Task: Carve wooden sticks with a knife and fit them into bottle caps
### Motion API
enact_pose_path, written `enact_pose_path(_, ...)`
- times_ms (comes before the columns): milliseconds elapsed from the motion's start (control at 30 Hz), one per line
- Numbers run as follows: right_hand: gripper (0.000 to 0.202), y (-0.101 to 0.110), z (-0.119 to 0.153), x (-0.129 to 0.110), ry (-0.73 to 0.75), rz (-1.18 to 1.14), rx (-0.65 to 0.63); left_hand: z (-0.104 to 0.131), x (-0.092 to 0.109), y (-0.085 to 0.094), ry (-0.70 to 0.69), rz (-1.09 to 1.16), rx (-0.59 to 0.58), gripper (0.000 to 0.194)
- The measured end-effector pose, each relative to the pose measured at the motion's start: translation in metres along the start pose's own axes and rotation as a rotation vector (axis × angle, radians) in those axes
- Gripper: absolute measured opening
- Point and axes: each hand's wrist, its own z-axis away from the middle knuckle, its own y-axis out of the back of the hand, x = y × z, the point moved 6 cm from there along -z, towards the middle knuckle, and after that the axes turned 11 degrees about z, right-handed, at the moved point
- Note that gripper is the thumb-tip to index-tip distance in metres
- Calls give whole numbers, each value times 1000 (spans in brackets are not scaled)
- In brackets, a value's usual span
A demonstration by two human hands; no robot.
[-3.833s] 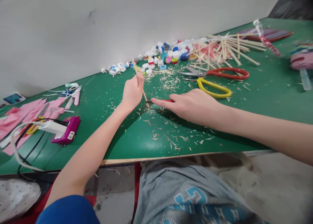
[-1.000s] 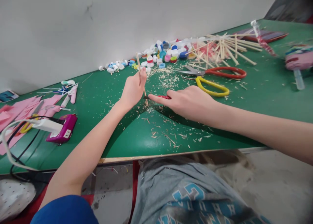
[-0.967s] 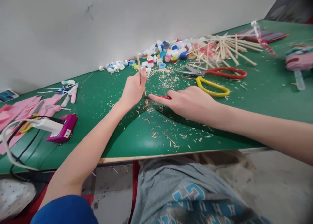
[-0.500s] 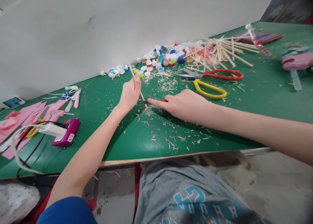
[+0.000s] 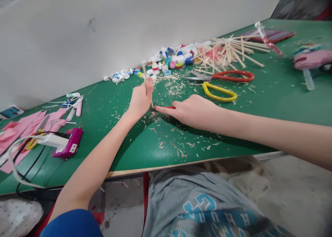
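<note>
My left hand (image 5: 141, 98) is closed around a thin wooden stick (image 5: 144, 71), which stands nearly upright with its lower end down by the table. In my right hand (image 5: 192, 110) is a small knife (image 5: 169, 107) with a red handle, mostly hidden under the fingers. My index finger lies stretched along it, and its dark blade meets the stick near the lower end. Pale wood shavings (image 5: 178, 150) are scattered on the green table around both hands.
Scissors (image 5: 220, 88) with red and yellow handles lie beyond my right hand. Behind are bottle caps (image 5: 167, 60) and a pile of sticks (image 5: 233, 52). To the left are a purple power adapter (image 5: 70, 143) with cables and pink sheets (image 5: 20, 128). A pink glue gun (image 5: 311, 60) lies at right.
The stick has tipped more upright in my left hand, its top moving to the right. The knife blade stays at its lower end. The whole view has shifted slightly.
</note>
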Motion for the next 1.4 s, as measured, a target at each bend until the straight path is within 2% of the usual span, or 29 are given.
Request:
enact_pose_path(133, 70, -2, 0, -3, 27, 12, -12, 3, 10, -6, -16, 40, -26, 60)
enact_pose_path(400, 70, -3, 0, 4, 8, -4, -2, 1, -12, 9, 43, 52, 70, 62)
enact_pose_path(667, 71, -1, -1, 8, -60, 19, 13, 0, -5, 12, 36, -20, 138, 63)
enact_pose_path(1000, 68, 0, -7, 7, -49, -1, 15, 0, -6, 9, 61, -22, 102, 60)
enact_pose_path(1167, 68, 2, -9, 6, -37, 11, 10, -5, -9, 12, -16, -74, 82, 60)
enact_pose_path(1267, 68, 3, -7, 8, -40, 3, -1, -6, -12, 14, -13, -46, 65, 64)
enact_pose_path(1400, 68, 2, -4, 6, -40, -9, 22, -2, -3, 9, -14, -29, 30, 63)
